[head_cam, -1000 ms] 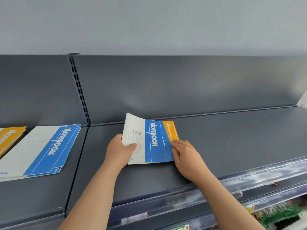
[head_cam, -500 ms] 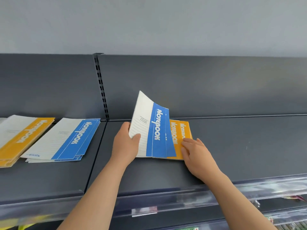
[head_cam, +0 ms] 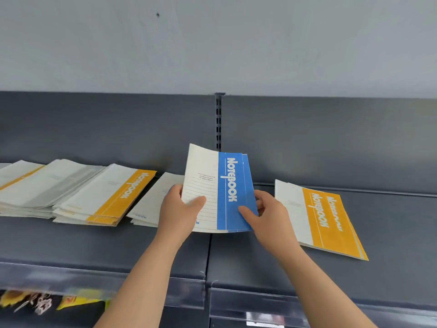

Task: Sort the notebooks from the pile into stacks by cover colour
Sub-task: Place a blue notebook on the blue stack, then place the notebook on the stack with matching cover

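Both hands hold a small bundle of blue notebooks (head_cam: pixel 230 185) tilted up above the dark shelf (head_cam: pixel 390 268). My left hand (head_cam: pixel 182 209) grips its white left edge with the thumb on the cover. My right hand (head_cam: pixel 267 214) pinches its blue right edge. Behind the bundle, partly hidden, lies a flat stack of blue notebooks (head_cam: pixel 153 200). A stack of orange notebooks (head_cam: pixel 111 197) lies left of that. On the right, the pile (head_cam: pixel 324 216) shows orange covers on top.
Further white-and-orange notebooks (head_cam: pixel 30 183) lie at the far left. A slotted upright (head_cam: pixel 218 124) divides the grey back panel. Clear plastic price rails (head_cam: pixel 260 301) run along the shelf front, with coloured goods (head_cam: pixel 42 301) below at the left.
The blue notebooks have been lifted off the orange pile and carried left. My right hand left the orange pile and now holds the bundle's right edge. The view has swung left.
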The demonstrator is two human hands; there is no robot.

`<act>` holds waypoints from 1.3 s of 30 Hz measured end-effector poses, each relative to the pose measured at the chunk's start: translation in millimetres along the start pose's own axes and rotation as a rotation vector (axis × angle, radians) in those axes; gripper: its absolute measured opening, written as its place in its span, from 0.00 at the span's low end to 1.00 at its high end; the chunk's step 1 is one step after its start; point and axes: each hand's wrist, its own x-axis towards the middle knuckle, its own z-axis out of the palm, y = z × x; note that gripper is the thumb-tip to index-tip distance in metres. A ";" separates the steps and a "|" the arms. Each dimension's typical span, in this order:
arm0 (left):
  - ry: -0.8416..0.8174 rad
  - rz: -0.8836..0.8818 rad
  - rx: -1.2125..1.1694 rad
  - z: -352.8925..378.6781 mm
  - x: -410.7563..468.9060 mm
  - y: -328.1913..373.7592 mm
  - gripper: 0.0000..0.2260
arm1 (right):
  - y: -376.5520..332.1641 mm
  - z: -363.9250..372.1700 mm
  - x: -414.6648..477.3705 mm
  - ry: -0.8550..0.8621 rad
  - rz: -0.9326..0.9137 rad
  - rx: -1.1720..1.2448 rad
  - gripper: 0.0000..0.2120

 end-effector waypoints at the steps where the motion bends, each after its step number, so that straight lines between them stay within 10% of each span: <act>1: 0.004 0.002 0.031 -11.5 6.3 -5.4 0.06 | -5.4 12.3 2.5 -0.013 0.004 0.003 0.18; 23: -0.120 0.298 0.881 -92.6 93.3 -61.4 0.17 | -43.0 120.5 19.4 0.016 -0.060 -0.680 0.22; 39: -0.570 0.226 0.408 74.9 7.5 13.3 0.14 | 44.4 -60.9 -2.9 0.201 0.116 -0.878 0.13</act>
